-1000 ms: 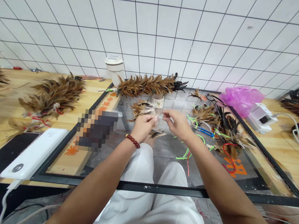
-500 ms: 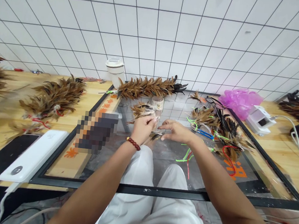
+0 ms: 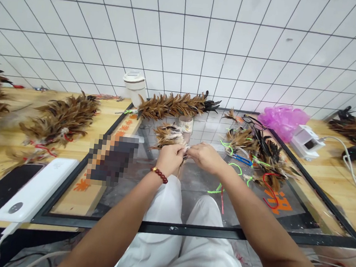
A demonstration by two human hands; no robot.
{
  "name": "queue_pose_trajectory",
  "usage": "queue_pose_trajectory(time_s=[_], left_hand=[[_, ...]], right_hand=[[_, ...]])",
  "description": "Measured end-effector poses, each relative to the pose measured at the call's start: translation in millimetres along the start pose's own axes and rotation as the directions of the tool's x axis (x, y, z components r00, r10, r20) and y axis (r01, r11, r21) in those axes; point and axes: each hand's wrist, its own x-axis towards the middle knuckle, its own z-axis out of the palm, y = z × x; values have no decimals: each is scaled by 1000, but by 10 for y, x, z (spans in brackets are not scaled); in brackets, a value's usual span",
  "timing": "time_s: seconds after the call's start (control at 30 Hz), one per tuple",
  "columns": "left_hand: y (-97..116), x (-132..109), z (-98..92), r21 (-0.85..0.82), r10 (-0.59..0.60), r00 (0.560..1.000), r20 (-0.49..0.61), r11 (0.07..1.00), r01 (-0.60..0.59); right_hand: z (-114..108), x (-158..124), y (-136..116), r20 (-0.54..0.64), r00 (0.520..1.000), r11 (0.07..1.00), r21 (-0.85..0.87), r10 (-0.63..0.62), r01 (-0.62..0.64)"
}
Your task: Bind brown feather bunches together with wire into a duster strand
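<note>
My left hand [image 3: 170, 158], with a string of red beads at its wrist, is closed in a pinch on small feathers [image 3: 182, 162] above the glass. My right hand [image 3: 205, 157] meets it, thumb and fingertips pressed together at the pale ends of the same feathers. The fingers hide most of what lies between them. Just beyond my left hand is a loose pile of brown feathers [image 3: 166, 134] with whitish bases. Behind the hands stands a pale roll [image 3: 185, 123].
A long feather garland [image 3: 174, 105] lies at the back. To the right are blue thread snips [image 3: 242, 159], feather bundles [image 3: 268, 150], green and red ties and a pink bag [image 3: 282, 119]. On the left are a white power bank [image 3: 38, 190] and another feather garland [image 3: 66, 116].
My right hand has moved left, and its spread fingers have closed at my left hand's fingertips. My left hand stays in its pinch, slightly lower in view.
</note>
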Motion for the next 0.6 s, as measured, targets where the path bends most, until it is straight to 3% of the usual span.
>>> queue_pose_trajectory(time_s=[0.2, 0.37, 0.47, 0.6], left_hand=[[-48, 69, 64, -349, -96, 995, 27, 932, 99], [7, 50, 76, -640, -103, 982, 161, 747, 183], [43, 22, 64, -717, -121, 955, 271, 637, 284], [67, 13, 35, -728, -167, 927, 335, 579, 367]], right_hand=[[-90, -15, 24, -125, 992, 994, -107, -15, 1], [-135, -13, 17, -121, 993, 992, -123, -8, -7], [-133, -12, 8, -114, 994, 995, -95, 4, -14], [-68, 1, 21, -191, 977, 994, 68, 93, -81]])
